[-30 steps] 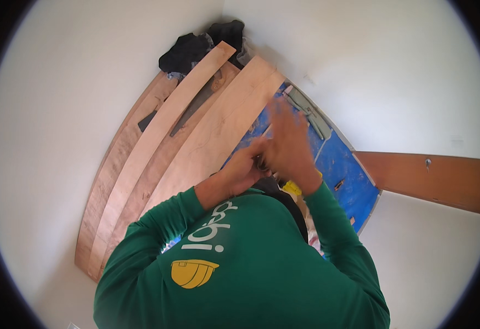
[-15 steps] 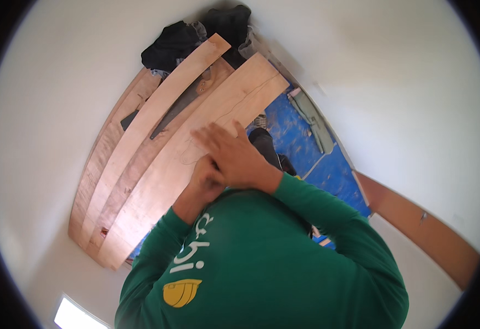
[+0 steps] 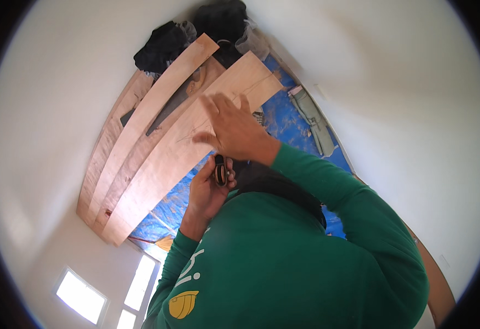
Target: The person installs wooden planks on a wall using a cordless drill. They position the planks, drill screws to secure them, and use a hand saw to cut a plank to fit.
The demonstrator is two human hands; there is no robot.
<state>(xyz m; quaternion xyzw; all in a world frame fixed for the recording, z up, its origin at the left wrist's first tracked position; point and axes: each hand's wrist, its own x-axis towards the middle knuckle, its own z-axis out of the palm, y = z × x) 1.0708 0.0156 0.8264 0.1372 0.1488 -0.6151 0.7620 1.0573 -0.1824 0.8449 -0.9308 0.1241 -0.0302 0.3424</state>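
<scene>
My left hand (image 3: 207,189) is closed around a small black and orange tool (image 3: 220,171), held upright close to my body; its exact kind is not clear. My right hand (image 3: 237,129) is open, fingers spread and slightly blurred, just above the tool and over the near edge of a wide pale wooden board (image 3: 157,170). I cannot tell whether it touches the board. Curving pencil lines run along the board's far part. Beyond it lies a handsaw (image 3: 169,109) with a dark blade and wooden handle, partly covered by a narrow wooden board (image 3: 141,120).
Larger brown wood (image 3: 98,164) lies under the boards. Dusty blue sheeting (image 3: 289,123) covers the floor, with a folded grey-green item (image 3: 312,120) along the right wall. Black bags (image 3: 166,46) are heaped at the far end. White walls stand close on both sides.
My right hand has lifted off my left and spread its fingers. My left hand has turned, bringing the tool into plain sight. The view has shifted, showing more windows at lower left.
</scene>
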